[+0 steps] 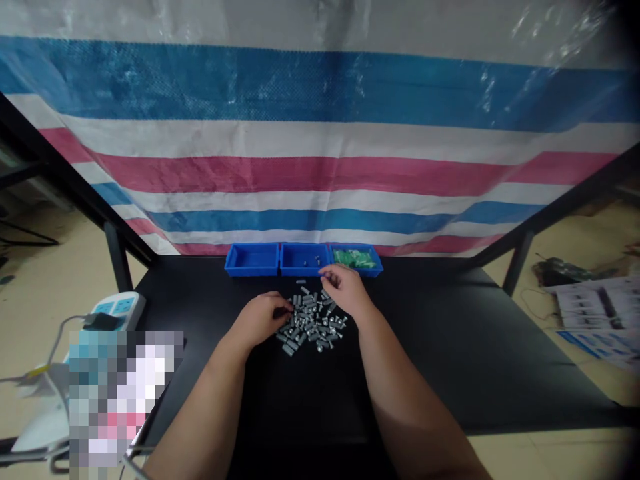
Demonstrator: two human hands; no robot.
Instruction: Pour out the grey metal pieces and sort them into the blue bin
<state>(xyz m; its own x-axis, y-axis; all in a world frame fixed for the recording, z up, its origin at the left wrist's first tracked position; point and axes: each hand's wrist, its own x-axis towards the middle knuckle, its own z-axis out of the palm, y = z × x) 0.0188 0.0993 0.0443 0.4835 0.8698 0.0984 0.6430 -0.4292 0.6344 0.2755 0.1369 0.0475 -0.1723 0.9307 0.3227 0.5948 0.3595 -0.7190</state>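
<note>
A loose pile of small metal screws and grey cylindrical pieces [311,328] lies on the black table. At the pile's left edge is my left hand [263,317], its fingers bent together over the pieces; what they hold, if anything, is too small to make out. My right hand [344,287] hovers at the pile's upper right, close to the front of the bins, with thumb and fingertips curled near each other. The middle blue bin [300,272] has a few small metal pieces in it. Green packets [356,259] fill the right blue bin [367,272].
The left blue bin [253,271] joins the middle one. Behind stands a striped plastic sheet [320,173] on a black frame. A white power strip [123,307] with cables is at the table's left edge. Printed papers [590,307] lie beyond the right side.
</note>
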